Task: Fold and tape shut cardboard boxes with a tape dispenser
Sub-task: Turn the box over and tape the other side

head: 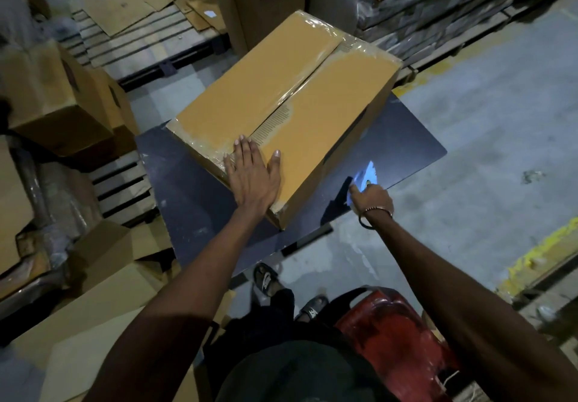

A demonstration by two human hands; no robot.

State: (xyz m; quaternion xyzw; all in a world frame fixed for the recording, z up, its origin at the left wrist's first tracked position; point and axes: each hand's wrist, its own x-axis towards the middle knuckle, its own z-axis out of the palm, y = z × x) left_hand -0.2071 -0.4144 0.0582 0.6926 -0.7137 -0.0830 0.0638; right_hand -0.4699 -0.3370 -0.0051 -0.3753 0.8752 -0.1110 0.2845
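Observation:
A long cardboard box (316, 110) lies on a dark table (391, 148), its two top flaps folded shut. Clear tape runs along the centre seam and wraps the near and far edges. My left hand (251, 178) lies flat on the box's near end, fingers straight, pressing the tape over the seam. My right hand (372, 196) is to the right of the box, just above the table, and grips a blue tape dispenser (367, 174). The dispenser is blurred and partly hidden by my fingers.
More cardboard boxes (59, 98) are stacked at the left, and flat cardboard sheets (103, 301) lie at the lower left. A tall box (259, 1) stands behind the table. A wooden pallet (140, 41) is at the back left. A red stool (394, 332) stands by my legs.

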